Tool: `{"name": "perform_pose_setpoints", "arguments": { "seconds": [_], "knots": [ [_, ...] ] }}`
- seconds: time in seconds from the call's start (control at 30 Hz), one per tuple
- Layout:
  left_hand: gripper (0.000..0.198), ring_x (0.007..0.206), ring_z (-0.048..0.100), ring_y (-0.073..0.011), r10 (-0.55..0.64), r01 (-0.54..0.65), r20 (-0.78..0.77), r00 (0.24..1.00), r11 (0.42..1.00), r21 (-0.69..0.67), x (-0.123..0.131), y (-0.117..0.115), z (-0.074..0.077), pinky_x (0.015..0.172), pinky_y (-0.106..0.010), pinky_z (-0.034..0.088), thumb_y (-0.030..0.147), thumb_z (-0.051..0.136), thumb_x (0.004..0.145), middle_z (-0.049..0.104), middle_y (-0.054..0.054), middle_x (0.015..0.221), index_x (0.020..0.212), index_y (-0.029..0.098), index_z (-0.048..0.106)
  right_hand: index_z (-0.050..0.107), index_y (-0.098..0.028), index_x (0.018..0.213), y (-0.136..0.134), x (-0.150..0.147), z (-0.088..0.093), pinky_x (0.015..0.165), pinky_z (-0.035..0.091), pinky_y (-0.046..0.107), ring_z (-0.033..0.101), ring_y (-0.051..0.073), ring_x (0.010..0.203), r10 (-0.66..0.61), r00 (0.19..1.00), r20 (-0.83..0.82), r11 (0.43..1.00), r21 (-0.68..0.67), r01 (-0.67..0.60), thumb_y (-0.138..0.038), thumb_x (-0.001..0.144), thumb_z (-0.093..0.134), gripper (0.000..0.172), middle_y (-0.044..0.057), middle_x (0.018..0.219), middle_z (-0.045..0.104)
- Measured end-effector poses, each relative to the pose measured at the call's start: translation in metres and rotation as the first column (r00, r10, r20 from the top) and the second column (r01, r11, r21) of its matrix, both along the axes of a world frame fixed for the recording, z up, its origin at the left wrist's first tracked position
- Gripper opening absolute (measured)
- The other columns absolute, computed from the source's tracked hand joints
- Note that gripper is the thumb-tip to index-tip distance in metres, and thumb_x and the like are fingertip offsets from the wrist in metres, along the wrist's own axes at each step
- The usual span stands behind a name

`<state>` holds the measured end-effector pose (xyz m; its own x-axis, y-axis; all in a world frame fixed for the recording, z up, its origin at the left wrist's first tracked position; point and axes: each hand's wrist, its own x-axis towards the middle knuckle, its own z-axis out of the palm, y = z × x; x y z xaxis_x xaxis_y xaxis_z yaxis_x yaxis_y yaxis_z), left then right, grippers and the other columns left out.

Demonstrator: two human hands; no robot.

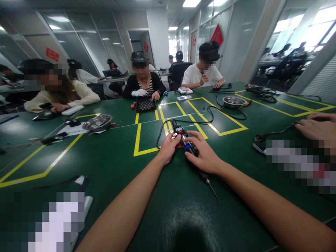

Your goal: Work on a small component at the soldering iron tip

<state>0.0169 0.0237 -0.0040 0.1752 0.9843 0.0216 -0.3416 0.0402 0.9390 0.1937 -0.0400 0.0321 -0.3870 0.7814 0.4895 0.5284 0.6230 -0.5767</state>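
Observation:
An electric screwdriver [190, 148], black with a blue band, points its long thin metal bit back towards me over the green table. My right hand [203, 150] lies along its right side, thumb and fingers curled about the body. At the tool's far end, my left hand [169, 147] is closed, thumb and fingertips pinching there. Between the hands shows a small black, silver and red part [180, 130]; whether it belongs to the screwdriver I cannot tell. A black cable [158, 134] loops away beyond my hands.
Yellow tape [147, 152] marks rectangles on the green table [118, 196]. Metal bowls stand at left [97, 123] and right [234, 102]. A black tray [145, 104] lies before a co-worker opposite. Another person's hand [315, 129] reaches in from the right.

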Motion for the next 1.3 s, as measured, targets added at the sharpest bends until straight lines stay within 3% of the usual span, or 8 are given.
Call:
{"name": "perform_pose_setpoints", "arguments": {
  "seconds": [0.07, 0.13, 0.2, 0.3, 0.47, 0.7, 1.3],
  "knots": [
    [0.043, 0.072, 0.068, -0.0134, 0.015, -0.015, 0.002, 1.000, 1.000, 0.006, 0.001, 0.000, -0.001, 0.070, -0.025, 0.056, 0.039, 0.081, 0.078, 0.073, -0.005, 0.089, 0.107, 0.014, 0.062, 0.048, -0.018, 0.142, 0.001, -0.003, -0.004, 0.118, 0.037, 0.054, 0.046, 0.033, 0.139, -0.094, 0.994, -0.057, 0.993, -0.083, 0.090, -0.028, 0.083, 0.070, 0.064, 0.018, 0.144, 0.046],
    [0.043, 0.073, 0.069, -0.0141, 0.023, -0.023, -0.001, 1.000, 1.000, 0.009, 0.001, 0.001, -0.002, 0.071, -0.026, 0.057, 0.038, 0.081, 0.079, 0.073, -0.006, 0.090, 0.107, 0.014, 0.061, 0.036, -0.018, 0.150, 0.002, -0.006, -0.008, 0.110, 0.045, 0.056, 0.056, 0.034, 0.128, -0.100, 0.990, -0.095, 0.966, -0.247, 0.073, -0.031, 0.080, 0.074, 0.080, 0.018, 0.135, 0.053],
    [0.042, 0.074, 0.070, -0.0145, 0.034, -0.034, -0.008, 0.999, 0.999, 0.013, 0.001, 0.001, -0.003, 0.071, -0.026, 0.058, 0.039, 0.081, 0.079, 0.074, -0.006, 0.089, 0.106, 0.014, 0.060, 0.022, -0.023, 0.155, 0.002, -0.008, -0.011, 0.090, 0.059, 0.052, 0.070, 0.029, 0.102, -0.046, 0.980, -0.193, 0.887, -0.458, -0.049, -0.030, 0.082, 0.072, 0.089, 0.014, 0.120, 0.062],
    [0.041, 0.068, 0.070, -0.0140, 0.051, -0.051, -0.023, 0.998, 0.999, -0.001, 0.001, 0.002, -0.003, 0.068, -0.026, 0.059, 0.043, 0.079, 0.081, 0.074, -0.006, 0.085, 0.103, 0.015, 0.057, 0.008, -0.031, 0.157, 0.003, -0.008, -0.012, 0.062, 0.063, 0.038, 0.072, 0.020, 0.069, -0.035, 0.921, -0.387, 0.748, -0.621, -0.233, -0.027, 0.085, 0.069, 0.095, 0.004, 0.098, 0.068],
    [0.034, 0.061, 0.071, -0.0169, 0.145, -0.148, -0.065, 0.987, 0.988, -0.042, 0.003, 0.003, 0.000, 0.063, -0.031, 0.062, 0.043, 0.072, 0.087, 0.072, -0.006, 0.076, 0.097, 0.015, 0.054, 0.023, -0.032, 0.156, 0.009, -0.001, -0.012, 0.049, 0.058, 0.028, 0.065, 0.014, 0.056, -0.058, 0.891, -0.450, 0.743, -0.616, -0.263, -0.022, 0.079, 0.072, 0.093, -0.001, 0.088, 0.068],
    [0.029, 0.056, 0.072, -0.0188, 0.244, -0.254, -0.111, 0.963, 0.964, -0.084, 0.006, 0.004, -0.001, 0.058, -0.031, 0.062, 0.038, 0.072, 0.086, 0.068, -0.004, 0.065, 0.089, 0.016, 0.053, 0.024, -0.030, 0.156, 0.017, 0.005, -0.017, 0.047, 0.057, 0.026, 0.063, 0.012, 0.054, -0.053, 0.870, -0.490, 0.713, -0.628, -0.311, -0.021, 0.076, 0.075, 0.096, -0.003, 0.084, 0.067],
    [0.017, 0.062, 0.074, -0.0213, 0.175, -0.183, -0.074, 0.982, 0.977, -0.113, 0.001, 0.003, 0.010, 0.062, -0.035, 0.063, 0.028, 0.063, 0.089, 0.072, -0.010, 0.075, 0.091, 0.014, 0.053, 0.022, -0.030, 0.158, 0.017, 0.004, -0.017, 0.048, 0.056, 0.026, 0.063, 0.013, 0.053, -0.086, 0.813, -0.576, 0.683, -0.628, -0.373, -0.016, 0.072, 0.075, 0.102, -0.003, 0.084, 0.068]
  ]
}}
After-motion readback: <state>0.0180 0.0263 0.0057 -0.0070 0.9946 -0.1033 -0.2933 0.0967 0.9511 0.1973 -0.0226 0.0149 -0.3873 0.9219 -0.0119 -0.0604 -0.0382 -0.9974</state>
